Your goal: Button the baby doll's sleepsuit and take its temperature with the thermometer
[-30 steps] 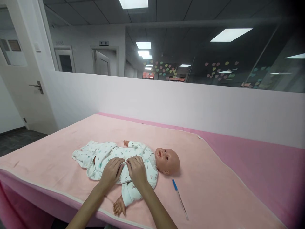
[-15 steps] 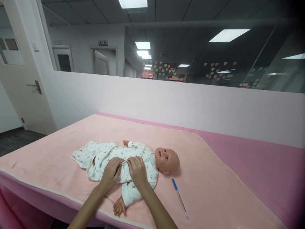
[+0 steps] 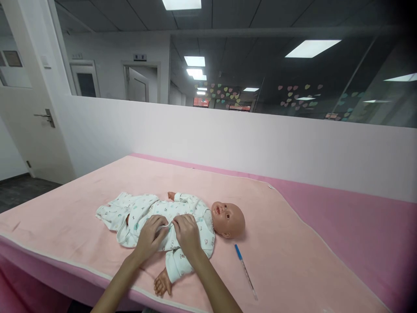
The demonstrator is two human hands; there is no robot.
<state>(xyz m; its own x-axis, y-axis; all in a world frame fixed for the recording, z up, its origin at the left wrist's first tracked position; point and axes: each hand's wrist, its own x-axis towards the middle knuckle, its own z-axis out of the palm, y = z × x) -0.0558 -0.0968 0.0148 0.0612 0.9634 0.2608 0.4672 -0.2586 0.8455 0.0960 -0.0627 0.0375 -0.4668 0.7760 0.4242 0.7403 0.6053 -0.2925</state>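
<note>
A baby doll [image 3: 229,219] lies on its back with its head to the right, dressed in a white printed romper [image 3: 146,209]. Over the doll's middle, my left hand [image 3: 152,234] is closed on the romper's fabric edge. Close beside it on the right, my right hand [image 3: 186,230] pinches the same edge, with a thin white strip of cloth between the two hands. Whether that strip is a tie or a hem, I cannot tell. The doll's near hand [image 3: 163,282] rests palm down by the table's front edge.
A pen with a blue cap [image 3: 246,271] lies right of the doll, below its head. The peach cloth [image 3: 293,256] spreads over a pink cover [image 3: 368,221]. Behind stands a white half wall [image 3: 228,139] with glass above. A door [image 3: 35,108] is at the left.
My left hand has shifted slightly left and its fingers have drawn back a little, showing more of the white strip. My right hand keeps almost the same place. The doll and pen lie as before.
</note>
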